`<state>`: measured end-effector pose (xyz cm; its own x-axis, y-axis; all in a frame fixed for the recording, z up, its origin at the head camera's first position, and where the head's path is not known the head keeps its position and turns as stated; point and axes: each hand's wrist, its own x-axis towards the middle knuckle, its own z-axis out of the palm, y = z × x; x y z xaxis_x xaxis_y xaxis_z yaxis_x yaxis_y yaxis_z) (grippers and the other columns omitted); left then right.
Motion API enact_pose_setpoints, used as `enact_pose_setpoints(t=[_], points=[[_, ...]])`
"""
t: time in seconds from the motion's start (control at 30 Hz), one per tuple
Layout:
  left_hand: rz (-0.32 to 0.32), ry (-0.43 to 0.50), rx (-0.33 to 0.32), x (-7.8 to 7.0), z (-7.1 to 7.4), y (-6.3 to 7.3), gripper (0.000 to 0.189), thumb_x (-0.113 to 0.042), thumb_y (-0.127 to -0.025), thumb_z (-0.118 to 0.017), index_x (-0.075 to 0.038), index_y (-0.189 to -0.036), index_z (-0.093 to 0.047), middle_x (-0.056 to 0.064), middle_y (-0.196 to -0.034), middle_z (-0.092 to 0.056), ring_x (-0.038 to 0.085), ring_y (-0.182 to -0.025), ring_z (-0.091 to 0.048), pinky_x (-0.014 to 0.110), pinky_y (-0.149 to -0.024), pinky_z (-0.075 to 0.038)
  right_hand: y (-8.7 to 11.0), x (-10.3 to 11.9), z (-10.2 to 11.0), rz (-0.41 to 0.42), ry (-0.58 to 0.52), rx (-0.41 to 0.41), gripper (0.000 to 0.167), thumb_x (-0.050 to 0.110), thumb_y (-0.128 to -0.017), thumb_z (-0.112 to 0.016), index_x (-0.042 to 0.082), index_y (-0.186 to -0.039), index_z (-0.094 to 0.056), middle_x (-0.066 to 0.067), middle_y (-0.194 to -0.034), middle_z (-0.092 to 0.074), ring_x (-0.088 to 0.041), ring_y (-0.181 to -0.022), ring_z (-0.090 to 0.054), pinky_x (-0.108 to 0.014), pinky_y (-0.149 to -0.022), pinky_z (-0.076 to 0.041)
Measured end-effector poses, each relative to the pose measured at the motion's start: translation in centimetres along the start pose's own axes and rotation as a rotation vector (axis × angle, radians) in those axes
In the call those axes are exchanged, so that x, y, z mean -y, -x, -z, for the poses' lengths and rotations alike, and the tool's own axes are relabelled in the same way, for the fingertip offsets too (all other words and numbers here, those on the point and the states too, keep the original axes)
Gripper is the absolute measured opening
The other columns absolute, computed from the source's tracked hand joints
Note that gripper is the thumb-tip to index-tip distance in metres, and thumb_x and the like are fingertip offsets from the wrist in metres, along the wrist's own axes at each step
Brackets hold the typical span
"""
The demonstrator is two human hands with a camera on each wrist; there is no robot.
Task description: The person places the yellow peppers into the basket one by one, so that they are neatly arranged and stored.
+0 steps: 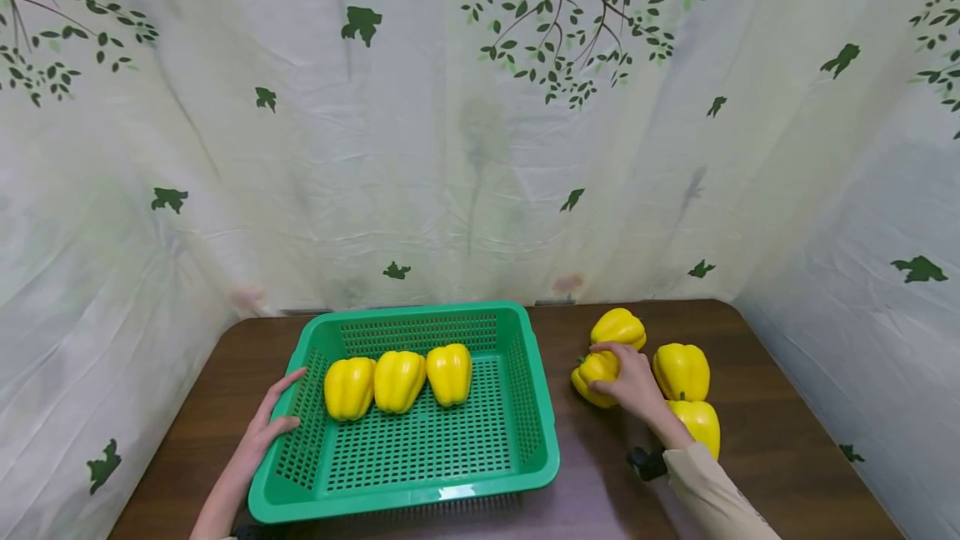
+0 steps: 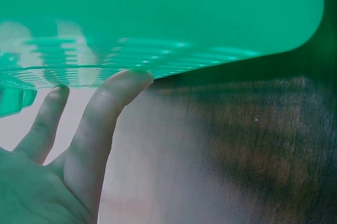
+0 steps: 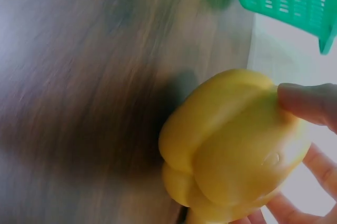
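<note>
A green plastic basket (image 1: 442, 494) stands on the table with three yellow bell peppers (image 1: 400, 382) in a row inside it. My left hand (image 1: 264, 423) rests on the basket's left side, its thumb and fingers spread and fairly straight. In the left wrist view, fingertips (image 2: 134, 79) touch the green wall. Right of the basket, my right hand (image 1: 636, 382) grips a yellow bell pepper (image 1: 597, 377) between thumb and fingers. Close up, the right wrist view has this pepper (image 3: 231, 145) low over the brown tabletop, with the thumb on one side and fingers on the other.
Another yellow bell pepper (image 1: 619, 328) lies just behind the gripped one. Two more, a rear pepper (image 1: 681, 371) and a front pepper (image 1: 697, 425), are right of my right hand, the front one partly hidden by the wrist. A leaf-patterned curtain (image 1: 480, 148) surrounds the brown table (image 1: 787, 457).
</note>
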<state>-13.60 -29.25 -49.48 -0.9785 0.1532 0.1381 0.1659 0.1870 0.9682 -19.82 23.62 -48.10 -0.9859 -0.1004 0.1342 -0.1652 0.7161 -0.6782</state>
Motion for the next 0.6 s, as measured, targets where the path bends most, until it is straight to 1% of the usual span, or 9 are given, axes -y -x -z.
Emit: enact_pose_setpoints(t=[0.13, 0.33, 0.4, 0.47, 0.53, 0.6], points=[[0.037, -0.019, -0.007, -0.1, 0.0, -0.1, 0.06, 0.002, -0.094, -0.04, -0.016, -0.149, -0.027, -0.016, -0.136, -0.022, -0.007, -0.109, -0.042, 0.016, -0.081, -0.043, -0.4, 0.6, -0.7, 0.011, -0.014, 0.0, 0.047, 0.01, -0.075, -0.077, 0.004, -0.118, -0.061, -0.022, -0.121, -0.053, -0.042, -0.113, -0.041, -0.057, -0.092, -0.035], [-0.024, 0.007, 0.007, 0.1, -0.1, 0.0, 0.06, 0.005, -0.093, -0.039, -0.013, -0.149, -0.027, -0.018, -0.135, -0.026, -0.006, -0.111, -0.043, 0.014, -0.082, -0.042, -0.5, 1.2, -1.2, -0.018, 0.003, 0.015, 0.046, 0.012, -0.077, -0.077, 0.004, -0.119, -0.061, -0.023, -0.122, -0.051, -0.043, -0.112, -0.04, -0.057, -0.091, -0.034], [-0.022, 0.006, 0.008, 0.1, 0.0, 0.0, 0.061, 0.005, -0.093, -0.04, -0.014, -0.149, -0.028, -0.018, -0.135, -0.026, -0.006, -0.111, -0.044, 0.015, -0.082, -0.042, -0.5, 1.3, -1.2, -0.025, 0.007, 0.025, 0.046, 0.014, -0.078, -0.077, 0.004, -0.12, -0.061, -0.023, -0.123, -0.05, -0.044, -0.113, -0.04, -0.057, -0.091, -0.034], [-0.005, -0.001, 0.005, 0.1, 0.0, 0.0, 0.061, 0.004, -0.093, -0.04, -0.015, -0.149, -0.028, -0.018, -0.135, -0.025, -0.006, -0.11, -0.043, 0.016, -0.082, -0.043, -0.5, 1.4, -1.1, -0.023, 0.006, 0.037, 0.047, 0.016, -0.079, -0.077, 0.004, -0.122, -0.06, -0.024, -0.124, -0.048, -0.044, -0.114, -0.039, -0.058, -0.092, -0.035], [0.011, -0.012, 0.0, 0.0, 0.0, 0.0, 0.061, 0.003, -0.093, -0.04, -0.016, -0.149, -0.028, -0.018, -0.135, -0.024, -0.007, -0.11, -0.043, 0.016, -0.081, -0.043, -0.4, 1.4, -0.9, -0.011, 0.002, 0.051, 0.049, 0.019, -0.08, -0.076, 0.003, -0.123, -0.06, -0.024, -0.126, -0.047, -0.045, -0.114, -0.039, -0.058, -0.092, -0.035], [0.013, -0.023, -0.003, -0.1, 0.1, 0.0, 0.06, 0.003, -0.093, -0.04, -0.016, -0.149, -0.028, -0.018, -0.135, -0.024, -0.007, -0.109, -0.042, 0.016, -0.081, -0.043, -0.3, 1.2, -0.8, 0.005, -0.006, 0.062, 0.051, 0.02, -0.08, -0.077, 0.003, -0.125, -0.059, -0.023, -0.128, -0.046, -0.044, -0.115, -0.039, -0.058, -0.094, -0.035]])
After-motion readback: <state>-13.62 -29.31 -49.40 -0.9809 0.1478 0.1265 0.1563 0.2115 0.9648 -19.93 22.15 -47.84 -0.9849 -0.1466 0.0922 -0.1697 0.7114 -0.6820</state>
